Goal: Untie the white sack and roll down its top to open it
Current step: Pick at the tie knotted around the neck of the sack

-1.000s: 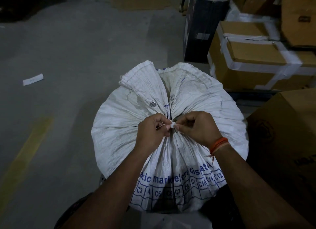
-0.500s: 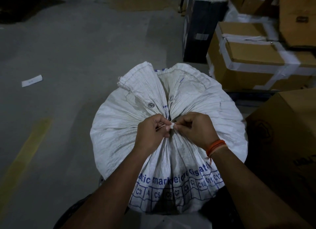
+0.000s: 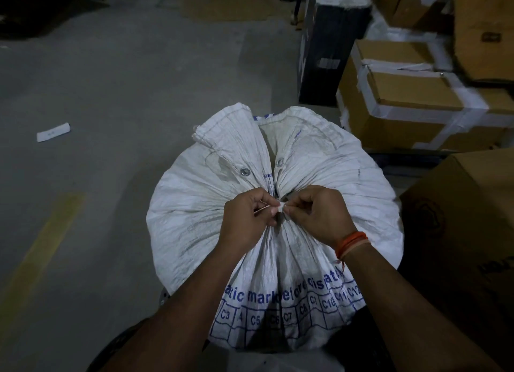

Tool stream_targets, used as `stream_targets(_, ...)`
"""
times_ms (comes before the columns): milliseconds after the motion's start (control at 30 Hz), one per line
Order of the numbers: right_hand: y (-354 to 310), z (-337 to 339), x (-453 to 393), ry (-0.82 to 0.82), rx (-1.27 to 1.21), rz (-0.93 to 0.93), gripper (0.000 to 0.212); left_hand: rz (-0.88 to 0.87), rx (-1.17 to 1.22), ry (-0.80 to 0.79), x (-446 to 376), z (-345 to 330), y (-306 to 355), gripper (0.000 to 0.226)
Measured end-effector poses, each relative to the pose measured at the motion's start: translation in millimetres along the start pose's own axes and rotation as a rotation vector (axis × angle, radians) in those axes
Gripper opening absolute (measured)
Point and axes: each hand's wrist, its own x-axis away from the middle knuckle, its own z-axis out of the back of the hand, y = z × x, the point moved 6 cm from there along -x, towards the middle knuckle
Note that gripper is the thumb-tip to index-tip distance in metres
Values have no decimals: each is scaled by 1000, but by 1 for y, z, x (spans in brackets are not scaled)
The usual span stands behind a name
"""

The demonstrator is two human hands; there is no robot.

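A white paper strip (image 3: pixel 52 132) lies on the grey concrete floor (image 3: pixel 116 88) at far left, with a faded yellow line (image 3: pixel 41 246) nearer the camera. At centre stands the white sack (image 3: pixel 194 204), full and rounded, its neck gathered into pleats, two metal eyelets (image 3: pixel 245 171) showing just beyond the bunch. The left hand (image 3: pixel 247 218) is closed, pinching a small white tie (image 3: pixel 281 204) at the gathered neck; the right hand (image 3: pixel 319 213), an orange thread band (image 3: pixel 351 243) on its wrist, pinches the same tie from the other side, fingertips nearly meeting. Blue print and a numbered grid run along the sack's near side. To the right sit taped cardboard boxes (image 3: pixel 411 93) and a black box (image 3: pixel 325 54).
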Motion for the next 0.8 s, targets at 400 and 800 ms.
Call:
stream_targets(400,1,18,1,-28,-14,-6,7,-2,40,-6,-2,0,0,11)
stream_targets(800,-3,0,0,-49,3,32,8,-19,0,1,-1,1,0,12)
